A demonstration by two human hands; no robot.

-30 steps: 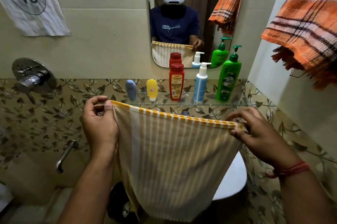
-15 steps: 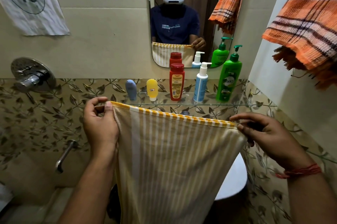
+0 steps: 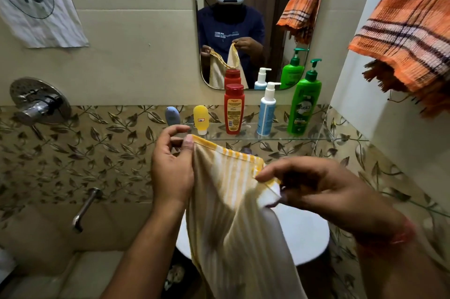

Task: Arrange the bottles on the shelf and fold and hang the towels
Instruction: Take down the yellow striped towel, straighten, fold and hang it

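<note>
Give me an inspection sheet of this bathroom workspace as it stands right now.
Surface: glass shelf under the mirror.
Job's things: five bottles upright in a row: blue tube, yellow tube, red bottle, blue pump bottle, green pump bottle. Yellow striped towel held up by its top edge; orange plaid towel hangs at right.
Clutter: nothing seen.
Hands: left hand pinches one top corner, right hand pinches the other.
Cables: nothing seen.
Surroundings: shower valve, spout, paper marked 13, leaf-pattern tiles.
</note>
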